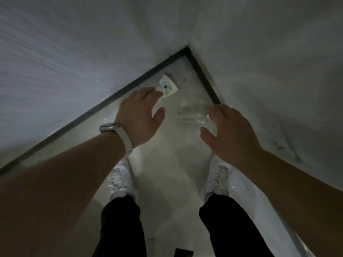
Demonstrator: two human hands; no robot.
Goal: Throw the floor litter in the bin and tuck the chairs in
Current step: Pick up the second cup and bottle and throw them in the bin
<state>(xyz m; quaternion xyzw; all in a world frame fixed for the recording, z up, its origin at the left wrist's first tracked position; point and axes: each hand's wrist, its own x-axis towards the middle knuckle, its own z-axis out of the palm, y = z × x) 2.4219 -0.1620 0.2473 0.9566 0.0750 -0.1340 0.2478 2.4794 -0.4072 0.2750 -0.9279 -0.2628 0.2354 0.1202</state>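
I look down into a dim floor corner. A white paper cup (168, 86) with printed marks lies on its side near the left wall. My left hand (142, 115), with a watch on its wrist, reaches down with relaxed fingers; the fingertips are at the cup's lower edge and hold nothing. A clear plastic bottle (191, 115) lies on the pale floor to the right of it. My right hand (230, 130) hovers spread over the bottle's cap end, fingers slightly bent, without gripping. No bin or chair is in view.
Two white walls meet at a corner (188, 47) with a dark skirting strip (203, 76) along the floor. My white shoes (119, 180) stand on the pale tiles behind the litter. A small dark object (182, 252) lies at the bottom edge.
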